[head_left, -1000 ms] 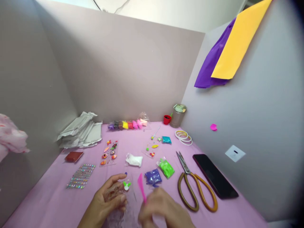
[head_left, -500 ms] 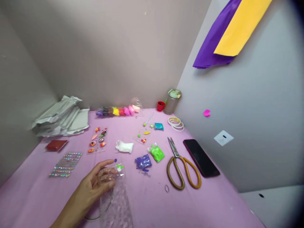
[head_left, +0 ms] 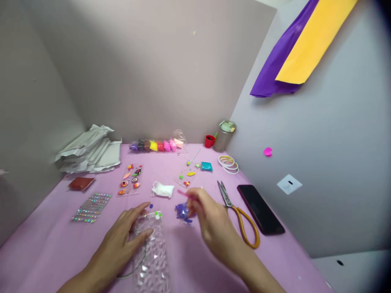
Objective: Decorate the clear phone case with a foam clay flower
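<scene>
A clear patterned case (head_left: 152,260), which looks like a phone case, lies near the front of the table with small green and white lumps (head_left: 158,215) at its top corner. My left hand (head_left: 125,234) rests over its left edge, fingers stretched and thumb apart, touching it. Just beyond my index fingertip is a small dark-blue piece (head_left: 151,206). My right hand (head_left: 210,224) is closed on a thin pink stick (head_left: 183,193), whose tip points left. Below that hand sits a purple clay packet (head_left: 182,211), partly covered by the fingers.
Scissors (head_left: 226,195) and a phone (head_left: 260,209) lie to the right. A white clay packet (head_left: 163,190), a sticker sheet (head_left: 130,180) and rhinestone strips (head_left: 92,207) are spread beyond and left. A bottle (head_left: 224,136) stands at the back beside a red cup (head_left: 209,141).
My right hand has come into view with the pink stick, covering the green packet. The case now lies flatter, and my left fingers have spread. The view has tilted slightly.
</scene>
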Available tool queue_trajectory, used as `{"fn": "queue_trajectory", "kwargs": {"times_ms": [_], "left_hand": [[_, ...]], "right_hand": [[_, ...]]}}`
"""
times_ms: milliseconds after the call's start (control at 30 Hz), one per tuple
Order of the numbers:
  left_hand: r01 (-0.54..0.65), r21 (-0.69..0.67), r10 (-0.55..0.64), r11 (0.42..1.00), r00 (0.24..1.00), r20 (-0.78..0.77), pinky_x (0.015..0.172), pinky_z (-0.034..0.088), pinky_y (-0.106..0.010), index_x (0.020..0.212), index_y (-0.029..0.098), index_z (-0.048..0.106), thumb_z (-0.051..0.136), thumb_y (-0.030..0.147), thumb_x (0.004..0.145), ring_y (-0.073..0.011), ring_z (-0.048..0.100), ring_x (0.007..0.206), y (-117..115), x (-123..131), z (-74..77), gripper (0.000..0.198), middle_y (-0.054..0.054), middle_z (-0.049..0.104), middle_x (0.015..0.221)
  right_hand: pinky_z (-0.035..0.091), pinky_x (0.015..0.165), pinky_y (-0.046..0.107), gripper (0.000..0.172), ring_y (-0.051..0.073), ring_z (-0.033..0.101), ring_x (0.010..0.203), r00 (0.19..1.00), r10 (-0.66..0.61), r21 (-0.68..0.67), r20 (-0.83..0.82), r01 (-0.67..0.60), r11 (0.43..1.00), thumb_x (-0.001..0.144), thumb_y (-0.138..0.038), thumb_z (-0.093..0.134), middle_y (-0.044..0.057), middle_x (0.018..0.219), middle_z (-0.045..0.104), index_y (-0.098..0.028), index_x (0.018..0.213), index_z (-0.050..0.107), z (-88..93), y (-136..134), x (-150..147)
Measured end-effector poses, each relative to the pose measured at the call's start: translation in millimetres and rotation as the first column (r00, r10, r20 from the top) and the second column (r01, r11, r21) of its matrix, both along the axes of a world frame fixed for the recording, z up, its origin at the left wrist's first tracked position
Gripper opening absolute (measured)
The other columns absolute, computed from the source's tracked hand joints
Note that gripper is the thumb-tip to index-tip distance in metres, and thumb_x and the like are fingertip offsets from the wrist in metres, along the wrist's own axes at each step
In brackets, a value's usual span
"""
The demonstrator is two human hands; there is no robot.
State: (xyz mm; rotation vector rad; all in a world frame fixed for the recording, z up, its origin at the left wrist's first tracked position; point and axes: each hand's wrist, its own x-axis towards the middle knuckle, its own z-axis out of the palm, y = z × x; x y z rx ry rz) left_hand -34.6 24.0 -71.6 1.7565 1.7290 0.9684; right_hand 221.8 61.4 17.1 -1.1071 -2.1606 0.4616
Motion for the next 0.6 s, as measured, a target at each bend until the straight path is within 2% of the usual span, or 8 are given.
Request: {"fn": "queue_trajectory", "kwargs": {"times_ms": [33,100,167,200,300,367,500,600], "left_hand": [[0.003,-0.004,-0.003,1.000,1.000,0.016,0.102,0.051,-0.049,0.137,0.035,0.056,0.065,0.044,0.087,-0.0299,0.063,0.119,1,-1,2.6,0.052,-0.006,0.067,0.129],[-0.034,0.005,0.033,0.999,0.999,0.042,0.110,0.043,-0.052,0.137,0.032,0.056,0.063,0.045,0.089,-0.0313,0.055,0.129,2,-3,10.5,0.050,-0.008,0.061,0.137],[-0.107,0.020,0.106,0.994,0.992,0.069,0.111,0.040,-0.054,0.134,0.029,0.057,0.059,0.047,0.091,-0.0322,0.051,0.132,-1,-5,20.9,0.047,-0.009,0.058,0.141],[-0.146,0.025,0.143,0.989,0.986,0.087,0.111,0.040,-0.055,0.133,0.029,0.057,0.058,0.049,0.091,-0.0322,0.051,0.132,-5,-7,26.7,0.046,-0.009,0.057,0.140],[-0.239,0.046,0.230,0.970,0.962,0.144,0.114,0.036,-0.055,0.125,0.033,0.061,0.059,0.051,0.090,-0.0302,0.052,0.131,-22,-13,46.6,0.039,-0.005,0.059,0.138],[-0.290,0.075,0.272,0.954,0.945,0.183,0.116,0.034,-0.053,0.119,0.033,0.063,0.061,0.051,0.089,-0.0291,0.053,0.130,-36,-17,62.0,0.035,-0.003,0.062,0.134],[-0.359,0.148,0.311,0.922,0.911,0.271,0.113,0.043,-0.045,0.119,0.032,0.061,0.062,0.049,0.089,-0.0254,0.058,0.125,-64,-21,95.3,0.034,-0.001,0.067,0.127],[-0.434,0.211,0.355,0.876,0.875,0.329,0.111,0.045,-0.041,0.121,0.033,0.063,0.066,0.046,0.088,-0.0235,0.060,0.121,-79,-16,113.4,0.035,0.002,0.069,0.120]], "right_hand": [[0.052,0.065,0.025,0.026,0.014,0.063,0.071,0.995,-0.099,-0.015,0.027,0.100,0.995,0.098,-0.009,0.031,0.001,0.084,0.064,-0.022,0.110,0.051,-6.6,13,6],[0.050,0.066,0.030,0.019,0.018,0.061,0.073,0.974,-0.212,-0.019,0.080,0.214,0.977,0.097,-0.012,0.034,0.003,0.084,0.061,-0.020,0.102,0.050,-20.3,30,16],[0.049,0.072,0.036,0.009,0.023,0.060,0.080,0.948,-0.278,-0.007,0.156,0.282,0.959,0.096,-0.019,0.044,0.007,0.089,0.059,-0.019,0.095,0.053,-31.4,37,23],[0.048,0.076,0.038,0.007,0.026,0.060,0.086,0.936,-0.290,0.001,0.198,0.296,0.955,0.094,-0.023,0.050,0.009,0.093,0.059,-0.018,0.095,0.055,-35.4,37,26],[0.046,0.084,0.042,0.022,0.032,0.057,0.098,0.904,-0.290,0.016,0.315,0.301,0.954,0.089,-0.030,0.062,0.014,0.103,0.057,-0.015,0.105,0.060,-42.3,35,30],[0.044,0.085,0.042,0.029,0.034,0.056,0.100,0.884,-0.284,0.014,0.371,0.301,0.954,0.088,-0.031,0.066,0.015,0.104,0.058,-0.013,0.110,0.062,-44.9,34,31],[0.043,0.086,0.041,0.033,0.035,0.057,0.100,0.862,-0.276,-0.004,0.425,0.307,0.952,0.087,-0.032,0.069,0.018,0.103,0.061,-0.009,0.110,0.063,-47.0,36,33],[0.043,0.087,0.038,0.031,0.033,0.058,0.101,0.856,-0.290,-0.013,0.427,0.327,0.945,0.086,-0.032,0.070,0.018,0.104,0.062,-0.009,0.105,0.065,-46.7,36,36]]}}
